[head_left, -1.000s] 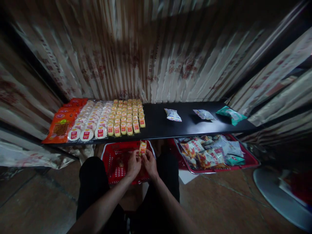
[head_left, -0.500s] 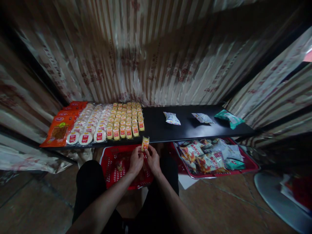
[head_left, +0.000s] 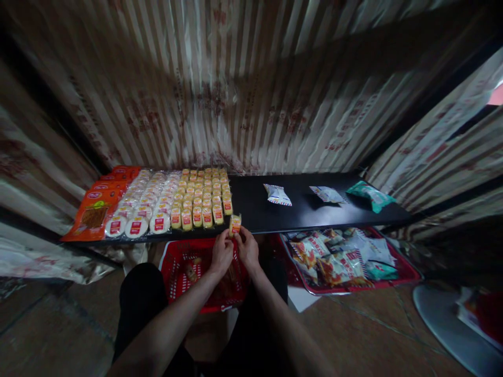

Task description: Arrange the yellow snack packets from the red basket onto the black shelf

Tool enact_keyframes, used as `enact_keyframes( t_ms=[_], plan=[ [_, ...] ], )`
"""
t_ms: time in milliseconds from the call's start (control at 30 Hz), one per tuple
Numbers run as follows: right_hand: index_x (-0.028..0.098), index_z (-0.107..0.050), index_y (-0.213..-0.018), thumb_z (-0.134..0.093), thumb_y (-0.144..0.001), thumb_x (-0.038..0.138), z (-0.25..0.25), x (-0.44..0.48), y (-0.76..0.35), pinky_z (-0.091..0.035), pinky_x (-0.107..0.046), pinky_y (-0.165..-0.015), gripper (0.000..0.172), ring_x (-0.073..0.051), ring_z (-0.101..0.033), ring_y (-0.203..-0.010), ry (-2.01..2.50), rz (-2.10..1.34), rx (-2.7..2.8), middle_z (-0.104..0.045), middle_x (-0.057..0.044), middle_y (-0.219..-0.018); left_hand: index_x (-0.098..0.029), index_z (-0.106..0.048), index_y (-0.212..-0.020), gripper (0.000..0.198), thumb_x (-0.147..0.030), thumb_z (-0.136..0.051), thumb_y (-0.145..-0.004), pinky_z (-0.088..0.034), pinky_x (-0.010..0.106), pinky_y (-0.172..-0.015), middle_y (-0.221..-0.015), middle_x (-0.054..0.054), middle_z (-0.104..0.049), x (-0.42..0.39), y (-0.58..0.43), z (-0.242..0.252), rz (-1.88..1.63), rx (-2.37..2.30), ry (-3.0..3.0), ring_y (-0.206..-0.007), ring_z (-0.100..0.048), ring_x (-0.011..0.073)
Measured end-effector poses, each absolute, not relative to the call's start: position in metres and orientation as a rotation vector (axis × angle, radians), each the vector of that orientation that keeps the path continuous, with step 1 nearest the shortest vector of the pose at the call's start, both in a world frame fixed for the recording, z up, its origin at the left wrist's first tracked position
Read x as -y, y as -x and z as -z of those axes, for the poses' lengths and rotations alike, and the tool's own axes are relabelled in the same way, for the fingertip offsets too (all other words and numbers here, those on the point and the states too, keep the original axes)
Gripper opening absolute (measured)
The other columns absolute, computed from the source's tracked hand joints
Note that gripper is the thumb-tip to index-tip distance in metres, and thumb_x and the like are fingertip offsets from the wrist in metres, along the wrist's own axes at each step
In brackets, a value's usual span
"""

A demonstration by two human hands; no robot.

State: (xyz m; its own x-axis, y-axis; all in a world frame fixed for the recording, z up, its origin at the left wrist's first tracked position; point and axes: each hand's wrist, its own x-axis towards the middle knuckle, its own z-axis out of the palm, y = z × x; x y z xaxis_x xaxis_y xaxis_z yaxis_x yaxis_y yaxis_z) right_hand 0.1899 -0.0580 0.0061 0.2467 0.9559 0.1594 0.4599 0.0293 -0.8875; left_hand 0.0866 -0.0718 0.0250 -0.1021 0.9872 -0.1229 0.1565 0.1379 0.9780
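Both my hands pinch one small yellow snack packet (head_left: 234, 224) with a red label, held upright at the front edge of the black shelf (head_left: 298, 212). My left hand (head_left: 222, 253) grips its lower left, my right hand (head_left: 248, 249) its lower right. The packet stands just right of the rows of identical yellow packets (head_left: 203, 196) laid out on the shelf. Under my hands sits a red basket (head_left: 181, 272) with a few items left inside.
On the shelf lie round white packets (head_left: 145, 207), orange packs (head_left: 96, 209) at far left, two white-striped sachets (head_left: 277, 194) (head_left: 327, 194) and a teal packet (head_left: 371, 195). A second red basket (head_left: 408, 272) holds several mixed snack bags. Striped paper covers the walls.
Both hands have lifted the yellow packet from above the red basket up to the shelf's front edge, beside the last yellow row.
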Motion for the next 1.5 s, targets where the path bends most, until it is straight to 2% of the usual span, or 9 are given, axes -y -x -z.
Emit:
enact_keyframes(
  t_ms=[567, 967, 1200, 1500],
  plan=[
    [0.015, -0.064, -0.115, -0.048, -0.087, 0.027, -0.013, 0.008, -0.193, -0.048, -0.035, -0.087, 0.035, -0.023, -0.063, -0.098, 1.661, -0.52, 1.581, -0.07, -0.011, -0.106, -0.013, -0.056, -0.127, 0.053, -0.006, -0.048, -0.075, -0.046, 0.034, -0.101, -0.133, 0.015, -0.058, 0.045, -0.094, -0.038, -1.09, -1.439, -1.121, -0.116, -0.059, 0.0214],
    [0.017, -0.065, -0.116, -0.05, -0.087, 0.027, -0.011, -0.004, -0.192, -0.049, -0.03, -0.085, 0.034, -0.021, -0.063, -0.095, 1.751, -0.445, 1.662, -0.07, -0.01, -0.104, -0.01, -0.059, -0.122, 0.049, -0.003, -0.046, -0.076, -0.044, 0.035, -0.103, -0.129, 0.016, -0.06, 0.04, -0.094, -0.035, -1.08, -1.468, -1.155, -0.114, -0.06, 0.0205],
    [0.016, -0.064, -0.117, -0.05, -0.088, 0.026, -0.014, -0.006, -0.189, -0.048, -0.029, -0.087, 0.034, -0.02, -0.063, -0.097, 1.792, -0.442, 1.689, -0.07, -0.011, -0.107, -0.014, -0.062, -0.118, 0.049, -0.002, -0.049, -0.072, -0.045, 0.035, -0.102, -0.125, 0.012, -0.062, 0.037, -0.093, -0.029, -1.098, -1.473, -1.201, -0.112, -0.061, 0.0194],
    [0.017, -0.065, -0.116, -0.047, -0.09, 0.027, -0.006, -0.009, -0.188, -0.047, -0.031, -0.089, 0.033, -0.021, -0.061, -0.101, 1.744, -0.438, 1.677, -0.069, -0.011, -0.106, -0.014, -0.064, -0.117, 0.051, -0.003, -0.05, -0.07, -0.032, 0.036, -0.116, -0.14, 0.012, -0.053, 0.041, -0.091, -0.03, -1.103, -1.453, -1.434, -0.134, -0.045, 0.0215]
  ],
)
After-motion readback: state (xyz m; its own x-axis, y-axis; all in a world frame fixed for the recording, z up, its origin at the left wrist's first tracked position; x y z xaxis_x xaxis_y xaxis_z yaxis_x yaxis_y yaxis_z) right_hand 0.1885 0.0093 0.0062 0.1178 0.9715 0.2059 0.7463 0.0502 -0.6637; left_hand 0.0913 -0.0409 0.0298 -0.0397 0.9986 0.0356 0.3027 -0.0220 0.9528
